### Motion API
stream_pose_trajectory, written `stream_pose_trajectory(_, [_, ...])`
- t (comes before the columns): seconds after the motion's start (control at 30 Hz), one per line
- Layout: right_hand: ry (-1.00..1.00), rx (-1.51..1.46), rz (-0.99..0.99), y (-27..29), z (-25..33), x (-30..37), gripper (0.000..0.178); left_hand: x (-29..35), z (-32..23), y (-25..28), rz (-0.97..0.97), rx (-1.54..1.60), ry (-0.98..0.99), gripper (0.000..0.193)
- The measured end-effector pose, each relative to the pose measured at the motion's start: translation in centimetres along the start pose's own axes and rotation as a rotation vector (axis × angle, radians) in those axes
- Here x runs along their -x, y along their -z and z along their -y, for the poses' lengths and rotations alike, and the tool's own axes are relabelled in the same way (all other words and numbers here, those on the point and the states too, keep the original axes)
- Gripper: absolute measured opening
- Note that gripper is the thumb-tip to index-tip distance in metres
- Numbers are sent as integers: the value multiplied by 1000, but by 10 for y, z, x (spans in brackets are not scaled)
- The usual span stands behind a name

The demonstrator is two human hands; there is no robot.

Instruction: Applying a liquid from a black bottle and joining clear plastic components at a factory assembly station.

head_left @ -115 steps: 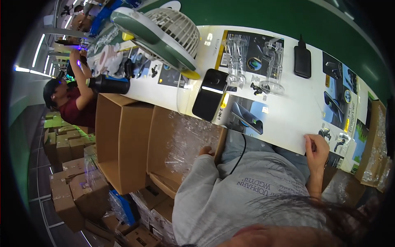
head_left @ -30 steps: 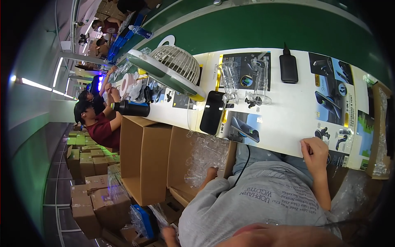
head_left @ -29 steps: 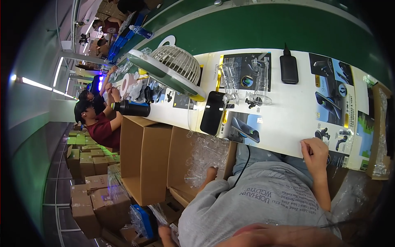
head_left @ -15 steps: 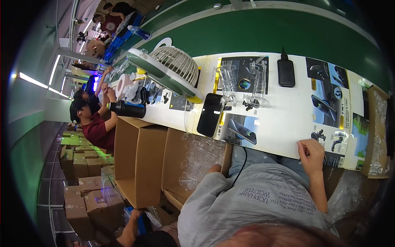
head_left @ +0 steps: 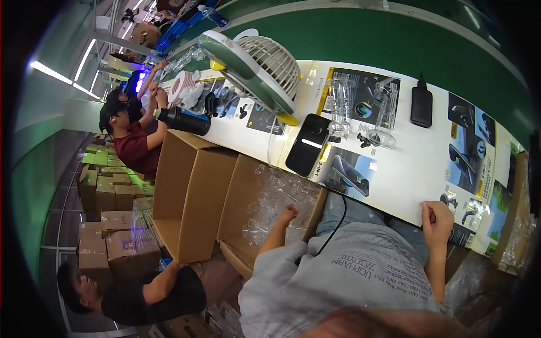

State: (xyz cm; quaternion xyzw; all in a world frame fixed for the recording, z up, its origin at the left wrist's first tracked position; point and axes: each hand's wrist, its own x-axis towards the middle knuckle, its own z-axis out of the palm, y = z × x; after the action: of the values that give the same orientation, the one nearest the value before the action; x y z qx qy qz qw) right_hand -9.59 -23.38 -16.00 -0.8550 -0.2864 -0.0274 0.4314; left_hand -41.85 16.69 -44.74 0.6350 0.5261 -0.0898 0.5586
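Observation:
My left hand (head_left: pixel 289 213) is over an open cardboard box (head_left: pixel 234 194) of clear plastic parts (head_left: pixel 276 194). Its fingers are curled, and whatever they may hold is too small to make out. At the table's near edge on the right, my right hand (head_left: pixel 437 222) rests with its fingers folded in, nothing visible in them. Two clear plastic pieces, one tall and ribbed (head_left: pixel 341 104) and one with a round base (head_left: pixel 384 115), are on the white table (head_left: pixel 397 169). A black phone (head_left: pixel 308 145) lies left of them.
A green and white fan (head_left: pixel 253 73) stands left of the phone. A black pouch-like item (head_left: pixel 421 106) lies at the back right. An empty-looking carton (head_left: pixel 189 197) adjoins the parts box. One person (head_left: pixel 152 293) touches that carton; another (head_left: pixel 132 135) is at the table's far left.
My left hand has come forward over the box of clear parts. The view has shifted, and a co-worker's head and torso now show at lower left. My right hand stays at the table edge.

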Motion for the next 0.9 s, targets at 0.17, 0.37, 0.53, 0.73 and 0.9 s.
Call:
stream_pose_trajectory(0.17, [-61, -38, 6, -2, 2, 1, 5, 17, -25, 36, -78, -569, -31, 6])
stream_pose_trajectory(0.37, [-40, -2, 5, -1, 3, 1, 5, 21, -91, 54, 163, -232, -47, 4])
stream_pose_trajectory(0.53, [-72, 13, 18, -4, -1, 2, 6, 8, -117, 57, 295, 12, -46, 5])
stream_pose_trajectory(0.73, [-82, 16, 4, -5, 1, 4, 6, 0, -112, 42, -73, 44, -430, 4])
stream_pose_trajectory(0.9, [-81, 13, -12, -6, 7, -3, 6, -8, -111, 42, -199, 514, -379, 3])
